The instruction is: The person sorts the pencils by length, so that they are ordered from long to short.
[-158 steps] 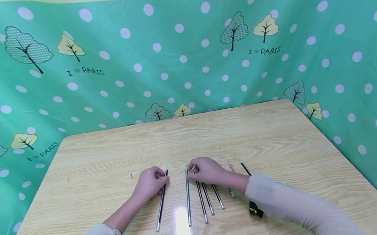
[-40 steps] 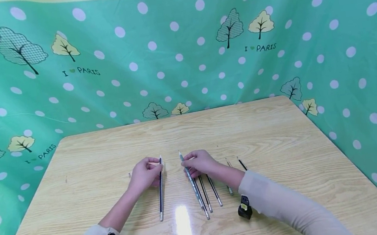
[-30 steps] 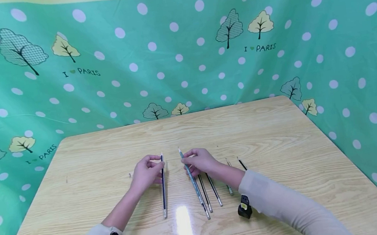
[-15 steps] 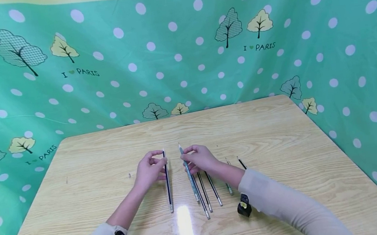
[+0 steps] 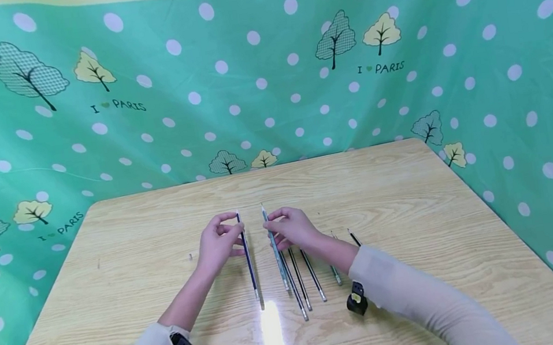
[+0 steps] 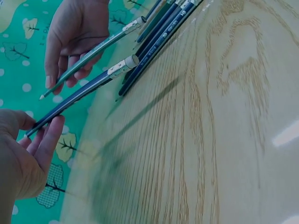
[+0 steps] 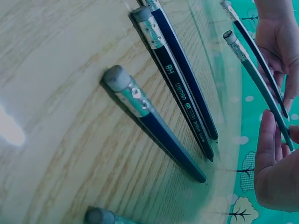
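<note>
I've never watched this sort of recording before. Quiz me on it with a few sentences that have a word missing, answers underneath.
1. The right hand holds the paler pencil; the darker pencil is in the ____.
2. Lettering on the cloth behind the table reads I, a heart, then ____.
3. A black pencil bears the two-letter grade ____.

Missing words: left hand; PARIS; HB.

The left hand [image 5: 219, 243] and right hand [image 5: 294, 229] both pinch, forearms [image 5: 187, 302] slanting inward.
</note>
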Tool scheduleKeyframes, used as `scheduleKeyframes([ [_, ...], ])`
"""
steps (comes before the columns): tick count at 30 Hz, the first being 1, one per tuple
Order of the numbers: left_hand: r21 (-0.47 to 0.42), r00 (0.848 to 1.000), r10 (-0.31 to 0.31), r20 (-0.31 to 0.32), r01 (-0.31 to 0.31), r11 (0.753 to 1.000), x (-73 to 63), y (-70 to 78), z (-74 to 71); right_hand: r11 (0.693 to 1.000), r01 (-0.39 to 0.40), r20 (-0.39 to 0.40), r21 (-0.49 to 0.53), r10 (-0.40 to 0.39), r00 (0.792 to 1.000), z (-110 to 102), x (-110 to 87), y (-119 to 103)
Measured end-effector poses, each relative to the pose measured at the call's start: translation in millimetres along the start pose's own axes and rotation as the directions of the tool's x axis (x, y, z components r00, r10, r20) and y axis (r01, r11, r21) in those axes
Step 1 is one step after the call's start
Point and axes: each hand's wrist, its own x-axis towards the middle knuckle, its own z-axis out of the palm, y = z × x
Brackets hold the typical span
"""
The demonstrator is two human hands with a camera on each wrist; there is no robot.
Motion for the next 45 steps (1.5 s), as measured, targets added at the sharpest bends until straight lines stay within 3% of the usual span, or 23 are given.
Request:
scheduleKeyframes([
  [4, -0.018, 1.0, 0.009, -0.011, -0.009, 1.0, 1.2, 1.5, 2.1, 1.0, 0.005, -0.01, -0.01, -0.005, 1.0, 1, 0.1, -1],
  [15, -0.059, 1.0, 0.015, -0.01, -0.016, 0.998, 1.1, 6.2, 6.5, 0.999, 0.031, -0.043, 0.008, -0.031, 0.999, 1, 25.2, 20],
  [26, -0.057, 1.0, 0.019, -0.021, -0.02, 0.998, 2.6, 7.6, 8.6, 0.999, 0.05, -0.08, -0.008, -0.05, 0.996, -1, 24.9, 18],
  [34, -0.055, 1.0, 0.021, -0.012, -0.022, 0.998, 2.2, 8.8, 8.7, 0.998, 0.055, -0.065, -0.002, -0.055, 0.996, 0, 24.6, 18],
  [41, -0.066, 1.0, 0.026, -0.009, -0.027, 0.997, 2.4, 8.4, 9.3, 0.998, 0.057, -0.053, -0.016, -0.057, 0.997, 2, 6.6, 1],
  [45, -0.065, 1.0, 0.028, -0.011, -0.028, 0.998, 2.3, 7.9, 9.1, 0.999, 0.053, -0.043, -0.012, -0.053, 0.998, 0, 11.1, 5],
])
